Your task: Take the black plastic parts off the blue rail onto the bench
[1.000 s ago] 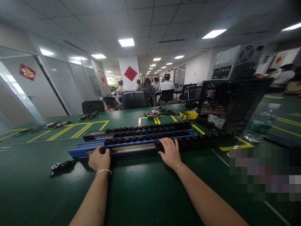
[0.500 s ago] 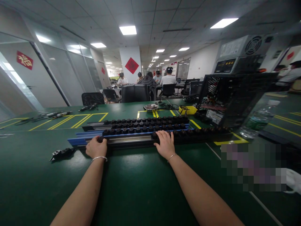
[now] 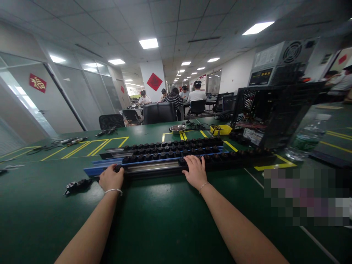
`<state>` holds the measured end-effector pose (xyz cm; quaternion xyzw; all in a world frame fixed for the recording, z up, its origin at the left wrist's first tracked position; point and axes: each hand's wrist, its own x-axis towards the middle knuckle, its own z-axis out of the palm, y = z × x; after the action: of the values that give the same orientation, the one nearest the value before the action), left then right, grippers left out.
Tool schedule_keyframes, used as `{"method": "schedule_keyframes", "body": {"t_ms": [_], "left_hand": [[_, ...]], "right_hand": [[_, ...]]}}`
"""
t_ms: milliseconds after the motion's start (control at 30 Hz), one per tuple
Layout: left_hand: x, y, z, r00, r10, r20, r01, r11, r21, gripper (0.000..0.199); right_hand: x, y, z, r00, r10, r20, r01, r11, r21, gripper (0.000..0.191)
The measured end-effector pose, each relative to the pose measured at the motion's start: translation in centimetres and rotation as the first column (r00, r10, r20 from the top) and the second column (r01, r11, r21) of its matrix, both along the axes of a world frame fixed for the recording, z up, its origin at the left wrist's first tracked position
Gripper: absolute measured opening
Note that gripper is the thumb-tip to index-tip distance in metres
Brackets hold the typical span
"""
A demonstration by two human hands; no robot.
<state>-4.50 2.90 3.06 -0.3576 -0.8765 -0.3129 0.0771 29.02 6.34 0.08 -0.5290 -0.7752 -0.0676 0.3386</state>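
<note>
Green table [image 3: 154,227], supporting all. Near rail [image 3: 154,168], wearer's twelve o'clock, crosswise, presumably for two-handed reach. Black row [image 3: 228,156] along it. Right hand [image 3: 195,171], one o'clock, draped there, likely steadying; grip untellable. Left hand [image 3: 111,179], eleven o'clock, well apart, pinching small black piece [image 3: 118,168], seemingly for control.

Rectangular ceiling lights [image 3: 149,43] are glowing in a grey tiled ceiling [image 3: 115,27]. On the left, glass partitions [image 3: 73,95] are running back from a grey door [image 3: 56,112] that is bearing a red paper sign [image 3: 37,83]. A white column [image 3: 148,68] is displaying a red diamond-shaped poster [image 3: 154,81]. A black mesh chair [image 3: 111,121] and a black padded office chair [image 3: 159,113] are standing beyond the green worktop [image 3: 159,220], and a white wall [image 3: 239,71] is receding on the right.
</note>
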Motion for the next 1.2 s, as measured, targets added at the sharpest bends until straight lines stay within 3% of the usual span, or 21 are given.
{"method": "schedule_keyframes", "body": {"t_ms": [367, 900, 1200], "left_hand": [[-1.7, -0.2, 0.4, 1.000, 0.011, -0.011, -0.011, 0.999, -0.052, 0.047], [-5.0, -0.2, 0.4, 0.987, -0.096, -0.125, 0.086, 0.993, -0.086, 0.045], [-6.1, -0.3, 0.4, 0.996, -0.063, -0.065, 0.057, 0.995, -0.086, 0.046]], "right_hand": [[0.1, 0.1, 0.0, 1.000, -0.002, 0.005, 0.002, 1.000, 0.004, 0.046], [0.1, 0.1, -0.1, 1.000, 0.000, 0.009, 0.000, 1.000, 0.005, 0.047], [0.1, 0.1, 0.0, 1.000, 0.006, 0.001, -0.006, 1.000, 0.021, 0.046]]}}
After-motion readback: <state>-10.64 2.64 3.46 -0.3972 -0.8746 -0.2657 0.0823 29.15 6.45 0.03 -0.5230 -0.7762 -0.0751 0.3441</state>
